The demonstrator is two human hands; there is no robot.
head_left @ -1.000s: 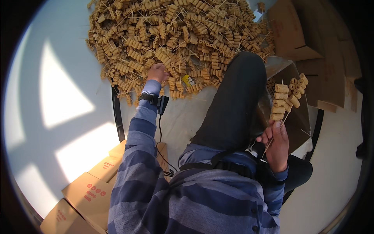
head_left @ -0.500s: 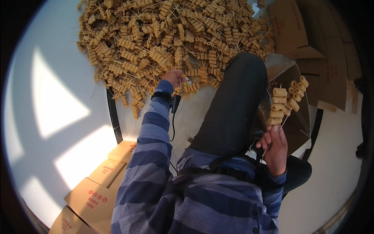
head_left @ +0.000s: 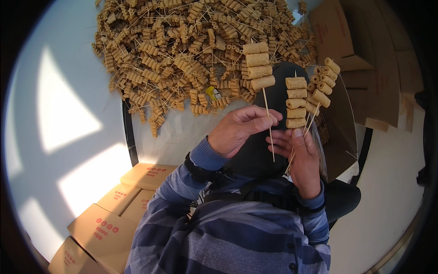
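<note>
Between thumb and fingers, my left hand [head_left: 244, 128] pinches the stick of a single skewer [head_left: 259, 66]. Several golden-brown rolled pieces are threaded along its upper part. Close by on the right, my right hand [head_left: 299, 155] grips the sticks of a bunch of similar skewers [head_left: 296, 102], whose rolls fan out above the fingers. Both hands are over my lap, near my raised knee [head_left: 289, 73]. Beyond them lies a large pile of skewers [head_left: 182, 50], with a small yellow packet [head_left: 213, 93] at its near edge.
An open cardboard box [head_left: 344, 118] with a plastic liner stands right of my knee, some skewers visible inside. Closed cartons [head_left: 98, 228] are stacked at the lower left. More cardboard [head_left: 337, 36] stands at the far right. Sunlight patches fall on the white surface at left.
My left hand has come back from the pile to beside my right hand, now holding a single skewer upright. My right hand has shifted left and slightly up with its bunch.
</note>
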